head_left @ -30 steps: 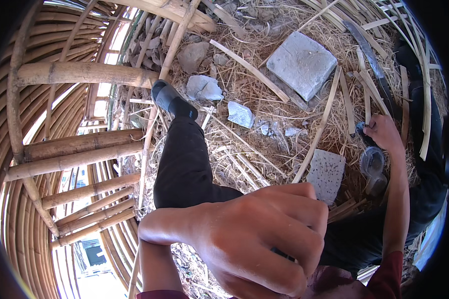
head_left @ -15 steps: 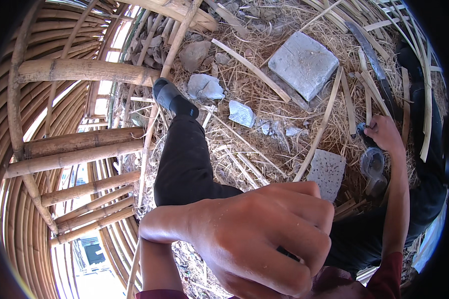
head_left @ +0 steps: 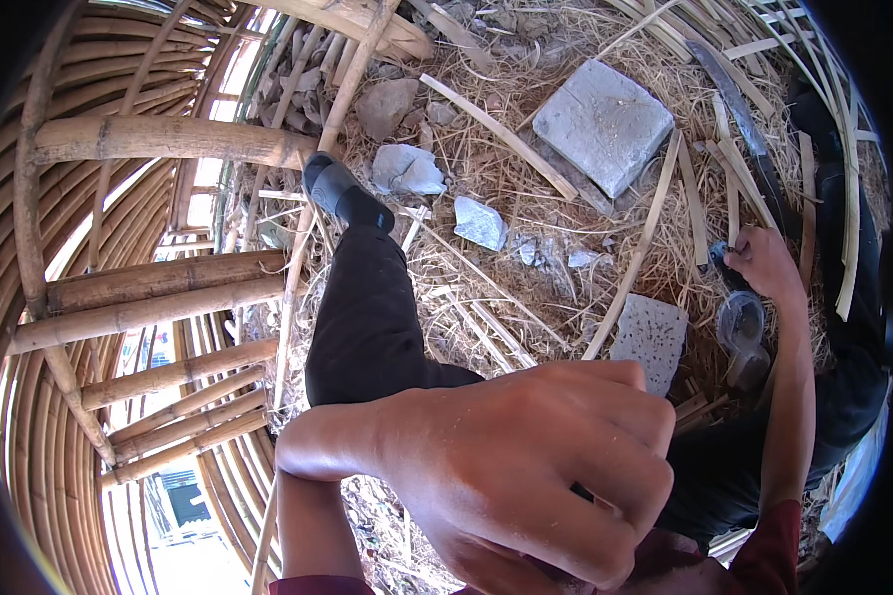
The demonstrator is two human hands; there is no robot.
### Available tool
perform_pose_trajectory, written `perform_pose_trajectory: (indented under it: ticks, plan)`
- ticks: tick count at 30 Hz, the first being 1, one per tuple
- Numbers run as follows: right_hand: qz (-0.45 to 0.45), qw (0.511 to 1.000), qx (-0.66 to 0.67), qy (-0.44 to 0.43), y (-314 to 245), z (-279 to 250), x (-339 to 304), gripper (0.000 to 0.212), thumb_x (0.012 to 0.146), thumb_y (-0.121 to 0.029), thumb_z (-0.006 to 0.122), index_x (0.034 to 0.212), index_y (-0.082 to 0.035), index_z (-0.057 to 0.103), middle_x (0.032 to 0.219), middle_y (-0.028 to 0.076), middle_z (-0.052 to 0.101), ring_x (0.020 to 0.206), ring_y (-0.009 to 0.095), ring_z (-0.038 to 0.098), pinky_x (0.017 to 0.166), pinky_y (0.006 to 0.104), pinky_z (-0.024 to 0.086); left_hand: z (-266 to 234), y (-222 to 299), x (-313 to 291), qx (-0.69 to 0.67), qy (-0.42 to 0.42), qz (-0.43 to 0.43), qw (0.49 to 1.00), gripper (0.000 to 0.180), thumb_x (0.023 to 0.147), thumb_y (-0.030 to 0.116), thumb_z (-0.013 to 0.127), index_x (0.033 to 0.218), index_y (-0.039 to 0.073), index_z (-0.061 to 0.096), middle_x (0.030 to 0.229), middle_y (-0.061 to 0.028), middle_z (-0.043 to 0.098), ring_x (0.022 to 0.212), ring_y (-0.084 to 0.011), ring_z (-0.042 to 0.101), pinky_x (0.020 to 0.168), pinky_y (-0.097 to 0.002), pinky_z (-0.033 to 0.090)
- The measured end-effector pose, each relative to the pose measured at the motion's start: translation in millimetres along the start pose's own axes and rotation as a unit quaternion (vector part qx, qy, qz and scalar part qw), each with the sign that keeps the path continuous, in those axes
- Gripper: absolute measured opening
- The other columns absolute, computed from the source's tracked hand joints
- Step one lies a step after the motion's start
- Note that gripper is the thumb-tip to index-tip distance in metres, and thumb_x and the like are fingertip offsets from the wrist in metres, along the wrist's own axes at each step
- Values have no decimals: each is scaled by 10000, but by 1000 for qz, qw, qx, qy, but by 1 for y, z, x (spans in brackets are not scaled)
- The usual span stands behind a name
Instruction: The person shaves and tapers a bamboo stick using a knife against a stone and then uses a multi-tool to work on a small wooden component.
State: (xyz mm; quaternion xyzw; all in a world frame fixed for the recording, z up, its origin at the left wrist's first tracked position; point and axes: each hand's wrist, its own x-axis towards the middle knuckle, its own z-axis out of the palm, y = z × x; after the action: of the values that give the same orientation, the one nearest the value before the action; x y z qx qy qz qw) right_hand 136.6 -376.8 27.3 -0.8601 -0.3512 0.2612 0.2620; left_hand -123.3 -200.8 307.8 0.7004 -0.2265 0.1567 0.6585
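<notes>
Left hand [head_left: 526, 476] fisted close to lens, contents hidden; right hand [head_left: 764, 263] curled on dark object [head_left: 721, 260], grip unclear.

Bright daylight pours through the bamboo frame [head_left: 149, 297] at left, blowing gaps white; the near left hand [head_left: 526, 476] looms soft, edges bend, corners go black.
</notes>
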Motion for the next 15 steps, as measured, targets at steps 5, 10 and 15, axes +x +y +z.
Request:
perform_pose_trajectory:
  ticks: [5, 10, 15]
  plan:
    - [-7, 1000, -4, -4, 0, 0, 1, 299, 760, -164, 824, 891, 66, 685, 808, 242, 701, 804, 390, 709, 747, 449, 532, 6, -11, -5, -36, 24, 48, 998, 413, 959, 353, 697, 702, 31, 684, 702, -18, 614, 620, -160, 563, 525, -289, 404]
    - [0, 1000, -5, -7, 1, -1, 0, 303, 763, -164, 823, 900, 69, 685, 814, 243, 704, 817, 388, 712, 754, 445, 535, -19, 19, 21, -2, -94, -101, 990, 226, 893, 138, 747, 729, 9, 660, 733, -67, 634, 620, -212, 574, 603, -351, 398]
    - [-34, 999, -2, 29, 11, 8, 1, 265, 747, -96, 829, 844, 80, 655, 709, 202, 669, 691, 322, 698, 664, 394, 528, 4, -12, -4, -41, 21, 70, 996, 454, 968, 409, 693, 707, 38, 696, 705, -8, 613, 622, -148, 565, 511, -271, 411]
